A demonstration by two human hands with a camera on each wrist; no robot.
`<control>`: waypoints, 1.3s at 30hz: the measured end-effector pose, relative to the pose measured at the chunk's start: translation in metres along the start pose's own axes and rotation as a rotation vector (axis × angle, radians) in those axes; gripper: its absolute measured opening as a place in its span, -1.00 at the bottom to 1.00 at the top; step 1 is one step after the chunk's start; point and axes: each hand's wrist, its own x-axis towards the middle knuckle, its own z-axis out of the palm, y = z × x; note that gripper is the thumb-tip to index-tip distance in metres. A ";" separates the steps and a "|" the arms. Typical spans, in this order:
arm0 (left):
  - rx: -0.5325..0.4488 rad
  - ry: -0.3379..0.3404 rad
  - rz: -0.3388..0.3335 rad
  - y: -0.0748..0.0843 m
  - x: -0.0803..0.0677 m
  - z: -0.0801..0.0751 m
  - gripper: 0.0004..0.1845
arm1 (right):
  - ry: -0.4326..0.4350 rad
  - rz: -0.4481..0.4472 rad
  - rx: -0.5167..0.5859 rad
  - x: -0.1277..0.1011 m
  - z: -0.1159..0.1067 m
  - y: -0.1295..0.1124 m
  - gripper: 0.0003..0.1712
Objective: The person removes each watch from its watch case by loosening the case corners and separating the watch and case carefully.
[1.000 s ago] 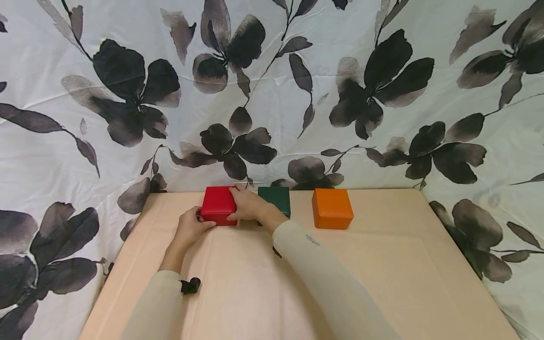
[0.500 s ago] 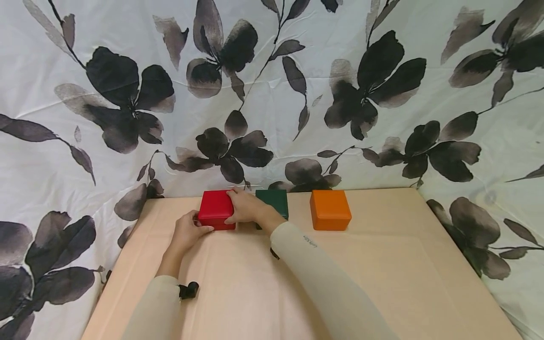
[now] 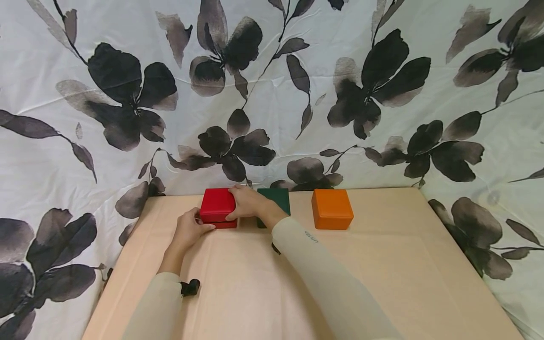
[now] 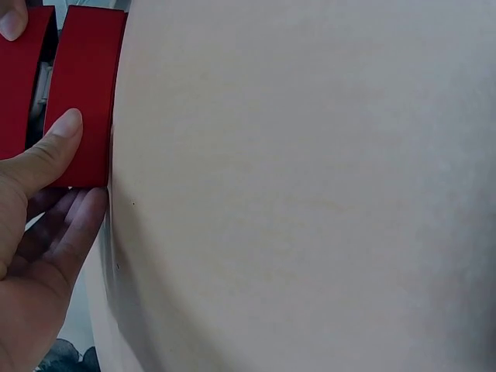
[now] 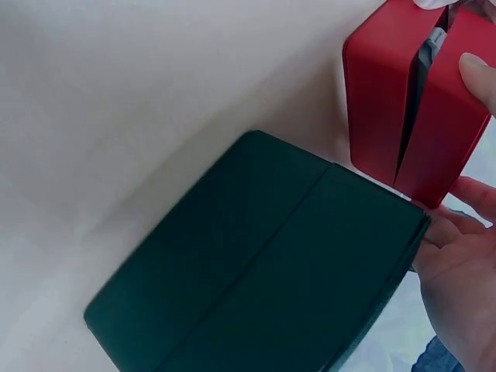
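A red hinged box [image 3: 217, 203] sits at the back left of the table, its lid tilted up a little at the front. My left hand [image 3: 187, 230] holds the base at its left front corner; in the left wrist view the thumb [image 4: 62, 139] presses the front wall. With thumb and fingers my right hand [image 3: 250, 205] grips the lid [image 5: 453, 101] at its right side. Through the narrow gap a small greyish thing [image 5: 435, 40] shows inside, mostly hidden. Right beside the red box stands a dark green box [image 5: 256, 256], closed, partly behind my right hand in the head view.
An orange box [image 3: 332, 208] stands closed to the right of the green one, near the table's back edge. The table [image 3: 382, 274] has a pale peach cover. A white cloth with dark flowers [image 3: 297, 94] hangs right behind it.
The red box's lid has risen slightly at the front, and a dark gap now shows between lid and base. Both hands have kept their places on the box.
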 end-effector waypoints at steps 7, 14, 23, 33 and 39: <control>0.017 0.002 0.008 -0.001 0.001 0.000 -0.52 | -0.029 -0.004 0.050 0.003 -0.006 0.001 0.01; 0.037 0.006 0.016 0.000 0.001 0.000 -0.47 | -0.047 -0.014 0.083 0.006 -0.010 0.003 -0.02; 0.050 0.006 0.026 0.001 0.001 0.000 -0.45 | -0.059 -0.007 0.148 0.008 -0.016 0.005 -0.04; 0.068 0.007 0.031 0.002 0.002 -0.001 -0.46 | -0.075 0.016 0.187 0.010 -0.023 0.006 -0.09; 0.064 -0.001 0.020 0.002 0.000 0.001 -0.44 | -0.096 0.030 0.201 0.011 -0.025 0.006 -0.08</control>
